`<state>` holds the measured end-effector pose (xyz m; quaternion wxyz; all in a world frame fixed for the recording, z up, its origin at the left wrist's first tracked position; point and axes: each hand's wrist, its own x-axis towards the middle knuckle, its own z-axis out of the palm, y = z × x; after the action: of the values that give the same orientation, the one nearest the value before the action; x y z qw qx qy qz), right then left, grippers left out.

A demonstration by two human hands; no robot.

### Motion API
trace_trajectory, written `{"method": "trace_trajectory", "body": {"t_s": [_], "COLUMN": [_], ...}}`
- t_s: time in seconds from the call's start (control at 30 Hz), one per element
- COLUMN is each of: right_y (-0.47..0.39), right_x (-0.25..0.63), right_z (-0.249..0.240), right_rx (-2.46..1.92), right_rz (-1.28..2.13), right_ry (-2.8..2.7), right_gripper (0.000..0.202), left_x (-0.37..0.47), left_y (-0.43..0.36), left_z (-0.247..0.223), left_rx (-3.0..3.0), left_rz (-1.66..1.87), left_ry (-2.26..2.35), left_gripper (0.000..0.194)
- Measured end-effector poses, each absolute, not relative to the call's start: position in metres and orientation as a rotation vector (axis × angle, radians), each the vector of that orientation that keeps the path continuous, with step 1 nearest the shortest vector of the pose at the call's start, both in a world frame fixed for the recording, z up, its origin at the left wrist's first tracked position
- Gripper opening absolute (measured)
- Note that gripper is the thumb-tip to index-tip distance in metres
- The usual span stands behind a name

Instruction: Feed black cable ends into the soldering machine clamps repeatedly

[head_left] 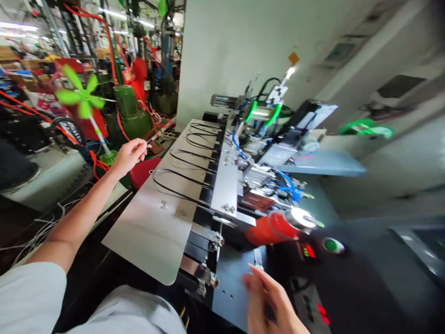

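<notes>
My left hand (131,155) is raised past the left edge of a metal plate (153,241), with thumb and fingers pinched together. Whatever sits in that pinch is too small to make out. Looped black cables (181,183) lie in a row across the plate, their ends running under a long metal bar (224,190). At the lower right, my right hand (269,301) is blurred, its fingers loosely apart and nothing visible between them. It hovers above a grey base plate (231,290), nearest to the machine's front end.
Behind the bar stands a machine (264,153) with cylinders and blue tubes. A red-orange cylinder (273,228), a green button (333,246) and red displays are at right. A green fan (84,95), a red seat (144,172) and loose wires (45,227) are at left.
</notes>
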<state>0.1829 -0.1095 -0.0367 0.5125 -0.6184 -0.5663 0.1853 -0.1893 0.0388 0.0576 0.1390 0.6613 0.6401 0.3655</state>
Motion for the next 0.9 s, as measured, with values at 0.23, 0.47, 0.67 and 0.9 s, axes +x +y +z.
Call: {"method": "trace_trajectory", "body": {"t_s": [0.23,0.47,0.67,0.9], "right_y": [-0.101,-0.107,-0.100,-0.099], "right_x": [0.139,0.137,0.152,0.150], "right_z": [-0.015,-0.022,-0.027,-0.022], "right_rx": [-1.219,-1.324,-1.239,-1.227], "right_rz": [0.846,0.691,0.834,0.936], "right_ry": [-1.286,-1.230,-0.964,-1.128], "right_gripper": [0.015,0.019,0.022,0.019], "left_x": [-0.046,-0.015,-0.004,-0.008], "left_y": [-0.021,-0.018,-0.022,-0.025], "left_z": [0.073,0.030,0.026,0.022], "left_rx": [2.380,2.561,2.482,2.480], "left_rz": [0.463,0.354,0.550,0.618], "left_ry": [0.904,0.684,0.677,0.755], "left_gripper": [0.023,0.027,0.024,0.020]}}
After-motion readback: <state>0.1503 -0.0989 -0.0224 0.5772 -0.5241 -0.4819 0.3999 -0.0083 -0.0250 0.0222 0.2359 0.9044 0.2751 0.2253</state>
